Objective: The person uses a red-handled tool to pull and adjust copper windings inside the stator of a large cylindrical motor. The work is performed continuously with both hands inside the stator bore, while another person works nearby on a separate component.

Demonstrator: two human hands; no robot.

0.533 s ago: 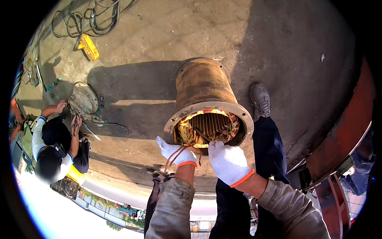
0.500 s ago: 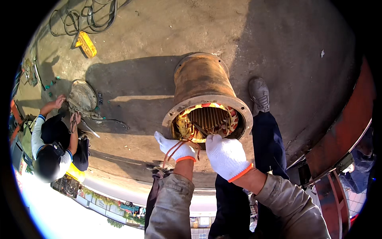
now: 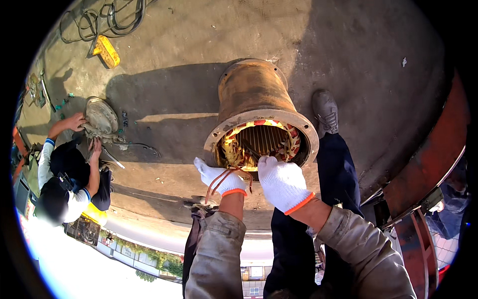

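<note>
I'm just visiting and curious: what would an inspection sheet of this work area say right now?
Surface: bare concrete floor, dusty, sunlit with long shadows.
Job's things: rusty motor housing lying on its side, copper windings showing in its open end.
Clutter: yellow tool; round metal cover handled by a crouching co-worker.
Hands: left hand, white-gloved, grips orange wires; right hand, white-gloved, rests at the housing's rim.
Cables: dark coiled cable at the far edge.
Surroundings: rusty red steel structure at the right.
</note>
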